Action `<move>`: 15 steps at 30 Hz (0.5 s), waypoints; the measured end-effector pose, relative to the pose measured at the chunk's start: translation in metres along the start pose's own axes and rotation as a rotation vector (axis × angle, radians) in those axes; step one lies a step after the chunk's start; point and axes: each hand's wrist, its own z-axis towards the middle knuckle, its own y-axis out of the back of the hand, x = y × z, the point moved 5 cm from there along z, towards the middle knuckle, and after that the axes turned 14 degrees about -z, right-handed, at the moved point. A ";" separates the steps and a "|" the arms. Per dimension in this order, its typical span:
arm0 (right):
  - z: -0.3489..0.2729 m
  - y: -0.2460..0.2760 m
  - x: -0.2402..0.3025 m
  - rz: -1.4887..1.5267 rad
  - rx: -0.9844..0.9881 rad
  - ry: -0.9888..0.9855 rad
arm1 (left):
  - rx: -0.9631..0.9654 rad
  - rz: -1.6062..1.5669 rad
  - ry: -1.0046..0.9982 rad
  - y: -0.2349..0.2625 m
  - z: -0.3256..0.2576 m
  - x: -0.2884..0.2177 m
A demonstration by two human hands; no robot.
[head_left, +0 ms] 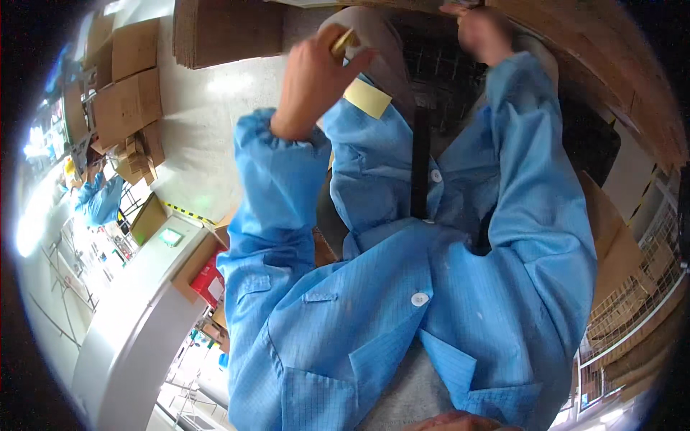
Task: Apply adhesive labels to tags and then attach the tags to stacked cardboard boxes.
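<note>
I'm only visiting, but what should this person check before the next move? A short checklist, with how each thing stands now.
1. Left hand has hold of the small yellow thing: ok, it sits between thumb and fingers.
2. Right hand free: cannot tell, it is blurred near the top edge.
3. Pale yellow slip in view: ok, just below the left hand in the picture.
4. Left sleeve off the fingers: ok, gathered at the wrist.
</note>
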 end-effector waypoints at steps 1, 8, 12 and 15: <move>-0.012 0.021 -0.004 -0.288 -0.366 -0.199 | 0.010 -0.030 -0.015 -0.009 -0.009 0.008; -0.035 0.053 -0.019 -0.879 -1.014 -0.619 | -0.082 -0.105 0.089 -0.033 -0.041 0.021; -0.010 -0.020 -0.015 -0.895 -0.587 -0.570 | -0.128 -0.196 0.136 -0.026 -0.053 0.028; 0.002 -0.032 0.010 -0.661 -0.447 -0.251 | -0.133 -0.196 0.140 -0.024 -0.056 0.034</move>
